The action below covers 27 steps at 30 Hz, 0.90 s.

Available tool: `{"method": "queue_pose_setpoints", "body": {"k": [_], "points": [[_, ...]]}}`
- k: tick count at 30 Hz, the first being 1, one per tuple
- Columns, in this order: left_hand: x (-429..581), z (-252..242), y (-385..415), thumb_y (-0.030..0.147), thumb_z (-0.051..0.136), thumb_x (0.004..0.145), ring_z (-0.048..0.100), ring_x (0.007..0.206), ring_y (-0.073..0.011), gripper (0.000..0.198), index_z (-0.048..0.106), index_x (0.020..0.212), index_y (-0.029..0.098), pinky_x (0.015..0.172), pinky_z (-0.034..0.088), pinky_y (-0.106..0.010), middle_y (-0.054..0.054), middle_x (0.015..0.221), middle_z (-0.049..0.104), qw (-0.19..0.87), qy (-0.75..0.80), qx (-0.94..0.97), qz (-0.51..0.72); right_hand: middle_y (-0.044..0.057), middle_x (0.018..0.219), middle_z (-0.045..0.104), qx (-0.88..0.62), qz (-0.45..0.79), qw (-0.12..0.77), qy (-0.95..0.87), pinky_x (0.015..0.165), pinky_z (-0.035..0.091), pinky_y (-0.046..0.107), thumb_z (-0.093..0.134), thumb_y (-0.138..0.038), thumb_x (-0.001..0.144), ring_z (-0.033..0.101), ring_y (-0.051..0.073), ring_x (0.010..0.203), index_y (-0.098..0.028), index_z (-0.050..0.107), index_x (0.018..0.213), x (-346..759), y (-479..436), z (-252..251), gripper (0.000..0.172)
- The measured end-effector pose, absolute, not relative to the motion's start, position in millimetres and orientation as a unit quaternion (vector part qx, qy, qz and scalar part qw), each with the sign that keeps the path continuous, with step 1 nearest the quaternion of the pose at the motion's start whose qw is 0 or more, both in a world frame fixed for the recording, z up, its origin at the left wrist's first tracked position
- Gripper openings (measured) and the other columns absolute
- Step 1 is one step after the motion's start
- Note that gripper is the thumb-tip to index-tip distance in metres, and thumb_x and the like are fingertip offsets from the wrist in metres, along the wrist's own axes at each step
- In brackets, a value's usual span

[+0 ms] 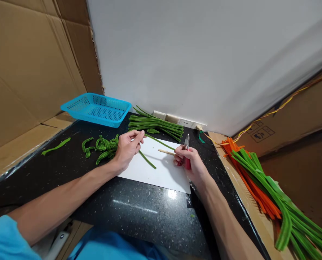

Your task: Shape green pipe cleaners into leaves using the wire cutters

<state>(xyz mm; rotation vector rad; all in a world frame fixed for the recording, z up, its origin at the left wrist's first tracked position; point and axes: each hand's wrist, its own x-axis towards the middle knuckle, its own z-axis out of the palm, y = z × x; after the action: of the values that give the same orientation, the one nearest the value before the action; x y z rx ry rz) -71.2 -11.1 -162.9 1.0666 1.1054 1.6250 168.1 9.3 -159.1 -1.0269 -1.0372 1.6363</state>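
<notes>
My left hand pinches a green pipe cleaner between thumb and fingertips over the white sheet. One stretch of it runs right to my other hand. Below my left fingers a green length slants down to the right; whether it is the same stem is hidden. My right hand is closed around red-handled pliers, jaws pointing up, while its fingertips meet the stem's far end. A thin wooden strip lies by those fingers. Left of my left hand sits a pile of twisted green pipe cleaner pieces.
A blue perforated basket stands at the back left. Behind the sheet lies a bundle of straight green pipe cleaners, near wall sockets. Orange stems and more green stems lie on the right. Cardboard walls the left side.
</notes>
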Motion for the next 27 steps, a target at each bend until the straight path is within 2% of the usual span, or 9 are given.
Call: {"method": "queue_pose_setpoints", "body": {"k": [4,10,14,19,21,23,25,27], "points": [[-72,-168,-10,0.057,0.079,0.085,0.048,0.041,-0.0025,0.045,0.061,0.079,0.016,0.033,0.025,-0.016,0.003,0.078,0.058,0.433,0.457,0.416,0.657,-0.004,0.056,0.047,-0.422,0.649,0.44,-0.454,0.054,0.037,0.027,0.083,-0.026,0.062,0.042,0.011,0.055,-0.017,0.065,0.067,161,5,-158,0.02],[-69,-167,-13,0.055,0.082,0.083,0.054,0.039,-0.0047,0.045,0.059,0.093,0.017,0.031,0.031,-0.016,0.003,0.081,0.062,0.521,0.43,0.4,0.62,-0.004,0.057,0.05,-0.428,0.616,0.432,-0.501,0.056,0.035,0.027,0.081,-0.029,0.065,0.044,0.011,0.055,-0.017,0.065,0.067,155,-1,-154,0.02],[-62,-166,-18,0.052,0.086,0.081,0.062,0.045,-0.0086,0.049,0.065,0.104,0.014,0.033,0.038,-0.017,-0.003,0.088,0.068,0.558,0.405,0.413,0.595,-0.003,0.059,0.052,-0.44,0.581,0.416,-0.545,0.058,0.034,0.028,0.08,-0.034,0.069,0.045,0.012,0.056,-0.018,0.065,0.07,154,-1,-157,0.022],[-59,-170,-19,0.049,0.087,0.081,0.061,0.049,-0.007,0.045,0.069,0.1,0.012,0.035,0.041,-0.017,-0.006,0.092,0.069,0.555,0.392,0.432,0.593,-0.004,0.06,0.05,-0.469,0.519,0.373,-0.609,0.057,0.032,0.029,0.075,-0.043,0.074,0.043,0.013,0.056,-0.019,0.065,0.074,151,-2,-159,0.026],[-61,-171,-16,0.05,0.085,0.083,0.058,0.047,-0.0053,0.044,0.069,0.097,0.012,0.035,0.04,-0.016,-0.004,0.091,0.066,0.528,0.406,0.43,0.609,-0.003,0.062,0.052,-0.511,0.432,0.371,-0.644,0.059,0.033,0.03,0.069,-0.043,0.079,0.044,0.015,0.058,-0.02,0.066,0.075,151,-3,-159,0.024],[-64,-172,-14,0.053,0.083,0.083,0.059,0.048,-0.0056,0.044,0.066,0.094,0.013,0.033,0.039,-0.016,-0.003,0.093,0.064,0.5,0.422,0.424,0.627,0.0,0.068,0.058,-0.581,0.283,0.36,-0.673,0.062,0.033,0.03,0.063,-0.038,0.081,0.049,0.018,0.064,-0.021,0.067,0.081,150,-5,-159,0.017],[-66,-172,-12,0.056,0.08,0.085,0.062,0.05,-0.0074,0.045,0.062,0.092,0.015,0.032,0.04,-0.016,-0.004,0.098,0.066,0.485,0.427,0.424,0.635,0.002,0.079,0.064,-0.625,0.152,0.315,-0.698,0.065,0.032,0.03,0.061,-0.031,0.08,0.054,0.021,0.074,-0.023,0.066,0.089,150,-7,-159,0.013],[-68,-171,-11,0.057,0.078,0.086,0.064,0.048,-0.0088,0.045,0.059,0.091,0.016,0.031,0.04,-0.017,-0.005,0.099,0.069,0.484,0.427,0.426,0.634,0.003,0.087,0.066,-0.631,0.096,0.249,-0.728,0.066,0.031,0.029,0.061,-0.028,0.08,0.057,0.022,0.082,-0.024,0.062,0.09,149,-9,-159,0.011]]}}
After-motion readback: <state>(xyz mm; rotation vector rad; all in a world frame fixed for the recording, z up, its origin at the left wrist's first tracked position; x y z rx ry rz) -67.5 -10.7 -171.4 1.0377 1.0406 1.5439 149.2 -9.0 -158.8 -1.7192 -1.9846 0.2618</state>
